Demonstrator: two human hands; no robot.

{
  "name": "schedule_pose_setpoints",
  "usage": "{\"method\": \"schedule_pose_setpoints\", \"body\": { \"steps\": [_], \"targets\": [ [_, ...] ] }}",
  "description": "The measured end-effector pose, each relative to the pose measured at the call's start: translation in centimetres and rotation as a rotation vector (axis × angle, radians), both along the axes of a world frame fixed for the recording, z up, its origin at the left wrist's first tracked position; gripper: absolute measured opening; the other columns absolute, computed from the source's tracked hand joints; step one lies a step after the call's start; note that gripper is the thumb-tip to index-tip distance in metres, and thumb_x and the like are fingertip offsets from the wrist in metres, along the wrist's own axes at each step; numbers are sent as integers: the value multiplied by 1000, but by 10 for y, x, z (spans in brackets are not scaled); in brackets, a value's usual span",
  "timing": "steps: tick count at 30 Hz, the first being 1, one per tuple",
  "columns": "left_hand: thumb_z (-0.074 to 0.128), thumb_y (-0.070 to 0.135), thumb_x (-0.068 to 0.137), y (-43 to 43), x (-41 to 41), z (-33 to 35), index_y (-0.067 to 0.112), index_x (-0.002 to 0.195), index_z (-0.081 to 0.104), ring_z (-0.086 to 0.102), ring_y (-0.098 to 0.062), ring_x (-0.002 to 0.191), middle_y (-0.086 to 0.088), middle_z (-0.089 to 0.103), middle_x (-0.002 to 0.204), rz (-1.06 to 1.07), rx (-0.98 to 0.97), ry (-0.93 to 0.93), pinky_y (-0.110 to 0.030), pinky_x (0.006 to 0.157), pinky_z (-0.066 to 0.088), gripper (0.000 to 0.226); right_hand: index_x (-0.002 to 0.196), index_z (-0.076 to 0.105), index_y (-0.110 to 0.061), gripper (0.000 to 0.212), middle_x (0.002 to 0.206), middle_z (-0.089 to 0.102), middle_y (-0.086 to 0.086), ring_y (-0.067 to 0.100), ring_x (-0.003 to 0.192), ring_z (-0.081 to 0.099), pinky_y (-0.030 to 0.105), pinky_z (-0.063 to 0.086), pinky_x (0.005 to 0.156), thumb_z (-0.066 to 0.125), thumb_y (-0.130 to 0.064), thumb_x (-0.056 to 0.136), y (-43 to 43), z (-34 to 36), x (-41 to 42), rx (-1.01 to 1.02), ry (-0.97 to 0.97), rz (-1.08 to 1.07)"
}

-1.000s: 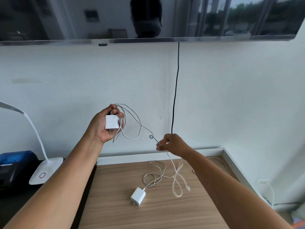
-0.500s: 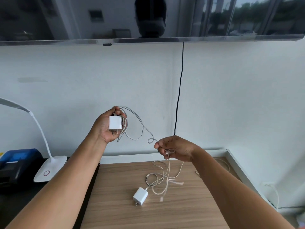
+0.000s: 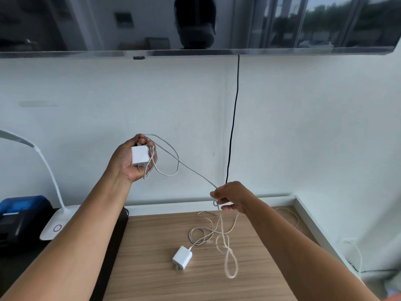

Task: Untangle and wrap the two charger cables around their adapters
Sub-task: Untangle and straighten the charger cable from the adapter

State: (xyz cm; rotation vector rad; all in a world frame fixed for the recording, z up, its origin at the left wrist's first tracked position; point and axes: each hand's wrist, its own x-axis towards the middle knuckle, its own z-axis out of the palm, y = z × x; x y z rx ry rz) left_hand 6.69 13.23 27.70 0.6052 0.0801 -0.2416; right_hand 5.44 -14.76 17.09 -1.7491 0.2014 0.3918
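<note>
My left hand [image 3: 128, 161] is raised in front of the wall and grips a white adapter [image 3: 140, 155] with a few cable turns beside it. Its white cable [image 3: 184, 168] runs down to the right, taut, into my right hand [image 3: 233, 197], which pinches it above the desk. Below that hand the cable hangs in a blurred loop [image 3: 230, 263]. A second white adapter [image 3: 182, 257] lies on the wooden desk [image 3: 152, 279], prongs toward me, with its cable [image 3: 201, 231] in loose loops behind it.
A white desk lamp [image 3: 54, 224] stands at the left beside a blue and black device [image 3: 19, 213]. A black cord [image 3: 233, 127] hangs down the wall from a wall-mounted screen [image 3: 195, 25]. The desk ends at a white ledge [image 3: 308, 216] on the right.
My right hand has slid down and to the right along the cable, pulling the stretch to my left hand straight. The hanging loop below it has swung lower.
</note>
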Motion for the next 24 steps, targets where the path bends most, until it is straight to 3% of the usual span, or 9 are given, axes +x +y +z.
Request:
{"method": "schedule_pose_setpoints", "body": {
  "steps": [4,7,9,11,13,15,17,21,24],
  "targets": [
    [73,11,59,3,-1,-5,19,60,61,59,-6,56,13,53,58,-25,-5,-14,-16,59,51,15,72,57,-12,25,69,62,5,12,64,56,19,40,55,82,-16,73,0,-3,1,-94,-159,-11],
    [63,15,81,13,1,-4,20,57,58,59,-5,56,13,53,59,5,-11,-2,-14,59,49,26,75,53,-15,23,76,71,6,8,61,55,11,38,50,76,-18,81,-4,-2,-2,-57,-243,108],
    [61,16,85,21,3,0,20,56,56,59,-6,55,12,53,61,41,-17,-4,-15,59,50,30,80,60,-17,13,81,72,5,11,71,59,18,42,64,70,-22,86,-9,-1,-4,-77,-222,196],
    [77,7,62,29,4,5,20,58,56,60,-6,55,11,54,60,66,-62,-48,-16,59,50,25,82,64,-16,8,76,64,1,15,71,64,31,47,73,67,-20,88,-16,-4,-4,-36,-149,250],
    [87,3,40,41,7,8,22,60,57,60,-5,58,11,55,62,86,-81,-111,-16,60,50,41,81,61,-15,16,67,48,0,14,51,49,33,47,59,71,-26,86,-21,-7,-5,141,-47,261],
    [91,5,35,51,8,10,23,61,57,59,-5,60,11,55,65,88,-65,-146,-17,62,50,46,87,61,-15,36,63,31,-2,10,45,20,23,21,45,67,-50,82,-26,-4,-8,308,74,263],
    [87,6,38,53,6,11,23,61,57,59,-5,60,12,55,65,102,-62,-141,-17,61,50,41,95,68,-11,57,60,21,-3,10,46,10,22,10,46,46,-63,89,-28,0,-7,406,177,321],
    [82,6,43,49,4,10,23,61,58,60,-6,59,12,55,65,117,-83,-114,-17,59,51,34,95,74,-15,35,60,17,-5,11,52,13,23,21,51,51,-41,92,-24,1,-9,415,143,357],
    [82,5,45,49,3,6,23,62,58,59,-6,60,12,55,66,99,-109,-103,-18,58,51,35,90,72,-16,19,65,39,-6,9,56,36,27,40,63,58,-30,91,-25,-3,-10,485,132,326]
  ]
}}
